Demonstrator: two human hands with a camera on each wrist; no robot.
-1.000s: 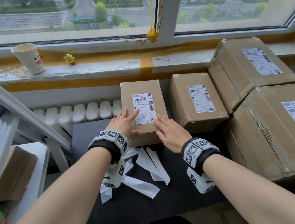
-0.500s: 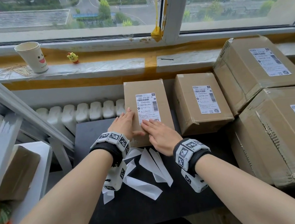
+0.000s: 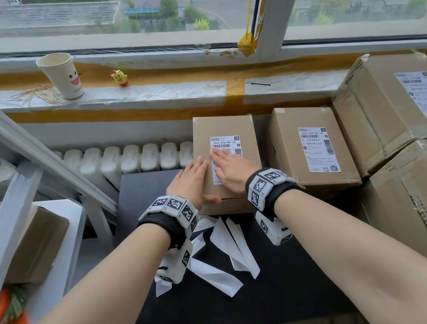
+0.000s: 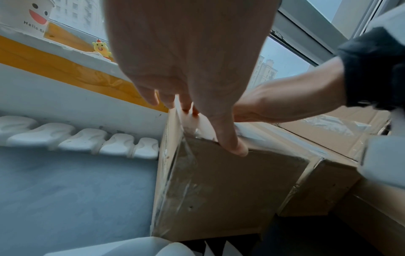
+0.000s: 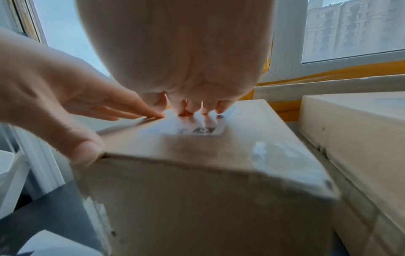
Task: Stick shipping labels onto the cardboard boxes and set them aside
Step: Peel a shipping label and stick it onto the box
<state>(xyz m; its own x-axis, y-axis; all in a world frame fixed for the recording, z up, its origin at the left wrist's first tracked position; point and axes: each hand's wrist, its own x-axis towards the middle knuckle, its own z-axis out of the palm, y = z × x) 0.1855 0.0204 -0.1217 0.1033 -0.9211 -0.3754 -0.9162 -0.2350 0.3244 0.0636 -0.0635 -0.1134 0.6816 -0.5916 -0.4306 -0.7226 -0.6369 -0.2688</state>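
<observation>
- Current box (image 3: pixel 226 157) sits on the dark table (image 3: pixel 290 295), back-centre, against the wall under the windowsill; a labelled box (image 3: pixel 313 149) stands just beside it on the right.
- Shipping label (image 3: pixel 226 157) already on the box top; looks stuck, now being smoothed down.
- Right hand (image 3: pixel 231 171) flat, fingers straight, pressing on the label; grips nothing.
- Left hand (image 3: pixel 190 182) flat on the bare cardboard left of the label, fingers straight; thumb lies along the near top edge of the box, steadying it. Left wrist view shows the thumb tip on that edge.
- Done, as far as visible: three other boxes to the right carry labels — the neighbour, plus two big stacked boxes (image 3: pixel 400 112) at far right.
- Backing strips (image 3: pixel 218 255) lie loose on the table in front of the box.
- Left, by judgement: finish pressing, then move this box aside. A further box (image 3: pixel 37 245) on the left shelf; cannot tell if it is labelled.
- Orientation: the box's long axis runs away from the person toward the window; the label's long axis runs the same way, barcode end toward the window.
</observation>
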